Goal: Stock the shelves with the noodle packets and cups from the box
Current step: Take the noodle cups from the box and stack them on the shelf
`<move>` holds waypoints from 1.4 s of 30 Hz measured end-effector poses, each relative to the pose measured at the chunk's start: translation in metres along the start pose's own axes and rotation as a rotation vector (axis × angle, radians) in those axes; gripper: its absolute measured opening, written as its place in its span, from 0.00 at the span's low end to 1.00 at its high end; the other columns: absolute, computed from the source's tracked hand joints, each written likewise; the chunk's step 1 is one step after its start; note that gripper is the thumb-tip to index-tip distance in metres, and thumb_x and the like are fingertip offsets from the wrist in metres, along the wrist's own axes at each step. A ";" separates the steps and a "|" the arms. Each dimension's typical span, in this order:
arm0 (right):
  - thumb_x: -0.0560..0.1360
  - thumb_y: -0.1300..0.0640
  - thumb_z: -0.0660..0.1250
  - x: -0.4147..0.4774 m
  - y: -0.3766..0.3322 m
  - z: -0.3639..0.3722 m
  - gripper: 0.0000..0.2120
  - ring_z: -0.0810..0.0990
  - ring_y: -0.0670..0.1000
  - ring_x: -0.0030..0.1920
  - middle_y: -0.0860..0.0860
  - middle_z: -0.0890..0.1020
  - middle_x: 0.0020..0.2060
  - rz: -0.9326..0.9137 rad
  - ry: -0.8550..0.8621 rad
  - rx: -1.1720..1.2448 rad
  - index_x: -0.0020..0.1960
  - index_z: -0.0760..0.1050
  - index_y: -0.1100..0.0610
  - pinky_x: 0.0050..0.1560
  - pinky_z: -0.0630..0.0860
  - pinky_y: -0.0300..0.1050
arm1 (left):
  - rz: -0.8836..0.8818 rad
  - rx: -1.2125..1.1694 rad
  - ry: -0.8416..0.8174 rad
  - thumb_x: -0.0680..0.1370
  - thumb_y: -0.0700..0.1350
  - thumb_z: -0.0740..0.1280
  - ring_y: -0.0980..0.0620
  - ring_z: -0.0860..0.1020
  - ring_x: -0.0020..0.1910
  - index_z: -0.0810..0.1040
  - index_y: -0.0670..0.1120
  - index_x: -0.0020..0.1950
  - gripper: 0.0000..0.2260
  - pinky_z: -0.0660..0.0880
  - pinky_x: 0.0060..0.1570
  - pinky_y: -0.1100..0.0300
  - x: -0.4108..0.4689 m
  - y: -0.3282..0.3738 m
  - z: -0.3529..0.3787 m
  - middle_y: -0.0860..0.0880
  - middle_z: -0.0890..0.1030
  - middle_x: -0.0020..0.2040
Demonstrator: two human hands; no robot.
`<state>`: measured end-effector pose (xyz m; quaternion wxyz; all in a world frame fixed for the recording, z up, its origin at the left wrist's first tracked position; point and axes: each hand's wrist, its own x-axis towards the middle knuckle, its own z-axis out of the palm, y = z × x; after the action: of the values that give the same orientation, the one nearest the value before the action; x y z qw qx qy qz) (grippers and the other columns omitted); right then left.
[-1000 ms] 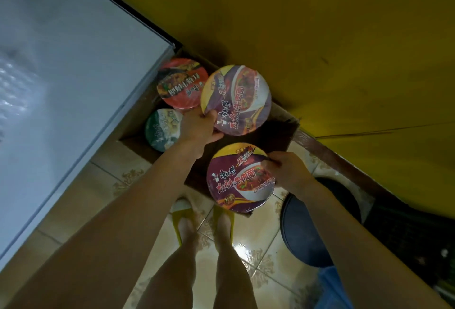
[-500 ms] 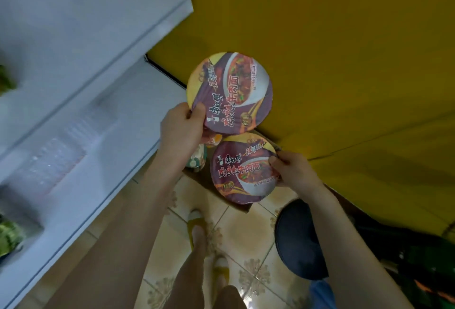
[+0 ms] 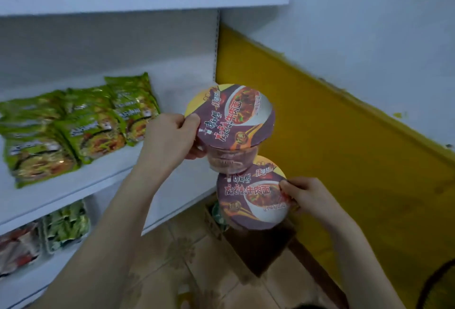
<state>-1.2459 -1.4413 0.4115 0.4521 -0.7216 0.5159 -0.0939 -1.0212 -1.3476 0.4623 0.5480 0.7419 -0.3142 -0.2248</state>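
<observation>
The upper cup [image 3: 231,116], gripped by the left hand [image 3: 170,136], and the lower cup [image 3: 253,200], by the right hand [image 3: 310,195], should be shelved upright.

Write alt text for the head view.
The left hand holds a purple noodle cup up beside a white shelf, and the right hand holds a matching cup lower, over a box on the floor. The shelf bears green packets.
</observation>
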 end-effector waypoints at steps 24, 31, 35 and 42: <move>0.77 0.59 0.63 -0.128 -0.231 0.151 0.20 0.71 0.45 0.16 0.47 0.71 0.15 -0.425 -0.085 0.082 0.27 0.72 0.60 0.18 0.68 0.34 | 0.152 0.135 0.561 0.75 0.41 0.61 0.52 0.75 0.18 0.77 0.30 0.36 0.15 0.71 0.19 0.67 -0.158 0.047 -0.363 0.42 0.78 0.21; 0.77 0.59 0.62 -0.152 -0.255 0.184 0.18 0.72 0.46 0.17 0.49 0.73 0.16 -0.458 -0.113 0.087 0.29 0.72 0.60 0.19 0.68 0.34 | 0.142 0.177 0.606 0.75 0.42 0.61 0.51 0.76 0.18 0.78 0.31 0.36 0.16 0.72 0.19 0.67 -0.177 0.044 -0.408 0.37 0.80 0.28; 0.78 0.58 0.61 -0.155 -0.261 0.186 0.16 0.73 0.46 0.18 0.56 0.76 0.24 -0.456 -0.116 0.038 0.33 0.74 0.62 0.19 0.70 0.34 | 0.137 0.167 0.615 0.75 0.43 0.61 0.52 0.75 0.18 0.78 0.34 0.34 0.15 0.72 0.19 0.66 -0.170 0.049 -0.416 0.43 0.77 0.21; 0.78 0.57 0.61 -0.128 -0.265 0.160 0.16 0.75 0.49 0.22 0.58 0.77 0.26 -0.452 -0.116 0.002 0.35 0.77 0.64 0.21 0.72 0.36 | 0.162 0.116 0.576 0.75 0.43 0.61 0.52 0.74 0.17 0.76 0.37 0.33 0.14 0.72 0.18 0.65 -0.131 0.071 -0.394 0.46 0.76 0.18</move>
<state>-1.0326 -1.2306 0.5605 0.4491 -0.8225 0.3144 -0.1518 -0.8612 -1.0041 0.6465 0.5875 0.7776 -0.2164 0.0574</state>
